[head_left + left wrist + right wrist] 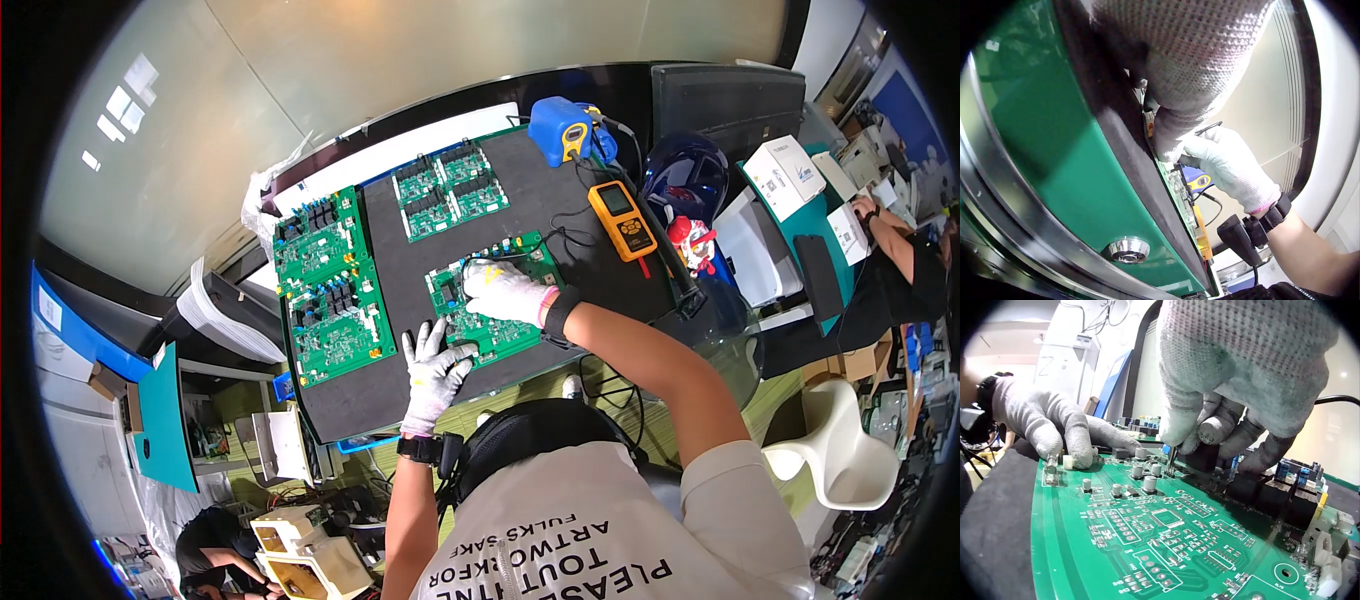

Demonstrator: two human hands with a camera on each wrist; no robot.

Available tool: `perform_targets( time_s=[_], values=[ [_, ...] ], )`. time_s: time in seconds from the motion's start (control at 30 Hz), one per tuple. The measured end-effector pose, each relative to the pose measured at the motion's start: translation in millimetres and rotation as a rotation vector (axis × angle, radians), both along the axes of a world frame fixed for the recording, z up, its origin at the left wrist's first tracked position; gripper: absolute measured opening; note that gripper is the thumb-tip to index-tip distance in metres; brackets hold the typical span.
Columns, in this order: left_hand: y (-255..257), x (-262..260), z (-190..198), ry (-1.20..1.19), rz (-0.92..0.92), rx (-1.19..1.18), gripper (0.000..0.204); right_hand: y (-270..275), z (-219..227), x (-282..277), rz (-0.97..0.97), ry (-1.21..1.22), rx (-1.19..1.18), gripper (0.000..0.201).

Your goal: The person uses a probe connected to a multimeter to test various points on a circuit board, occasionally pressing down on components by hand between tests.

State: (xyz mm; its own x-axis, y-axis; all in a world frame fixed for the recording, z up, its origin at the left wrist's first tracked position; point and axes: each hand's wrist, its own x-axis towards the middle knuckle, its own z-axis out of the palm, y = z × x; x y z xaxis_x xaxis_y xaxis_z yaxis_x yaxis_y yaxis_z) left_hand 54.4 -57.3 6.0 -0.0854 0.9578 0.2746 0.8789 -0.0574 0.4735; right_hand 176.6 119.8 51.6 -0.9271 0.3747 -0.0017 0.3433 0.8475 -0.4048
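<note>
A green circuit board (1116, 550) with black relays and small silver capacitors lies on the dark mat in front of the person. Over its middle, the gloved right hand (505, 292) pinches a thin metal-tipped tool (1172, 460), whose tip is down among the components beside a black relay. Its dark upper end (1210, 127) sticks out above the fingers in the left wrist view; I cannot tell its exact kind. The gloved left hand (432, 378) rests its spread, extended fingers on the board's near left edge, close to a silver fuse clip (1052, 469).
Large green boards (333, 325) lie along the mat's left side, and a panel of smaller boards (452, 190) at the back. An orange handheld meter (622, 222) with a black lead and a blue soldering station (560, 130) stand to the right. A dark blue helmet (688, 168) sits beyond.
</note>
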Motion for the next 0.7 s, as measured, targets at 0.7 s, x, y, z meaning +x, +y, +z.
perform_targets(
  time_s=[0.7],
  values=[
    [-1.0, -0.2, -0.1, -0.014, 0.0, 0.021, 0.023, 1.9, -3.2, 0.4, -0.05, 0.072, -0.081, 0.029]
  ],
)
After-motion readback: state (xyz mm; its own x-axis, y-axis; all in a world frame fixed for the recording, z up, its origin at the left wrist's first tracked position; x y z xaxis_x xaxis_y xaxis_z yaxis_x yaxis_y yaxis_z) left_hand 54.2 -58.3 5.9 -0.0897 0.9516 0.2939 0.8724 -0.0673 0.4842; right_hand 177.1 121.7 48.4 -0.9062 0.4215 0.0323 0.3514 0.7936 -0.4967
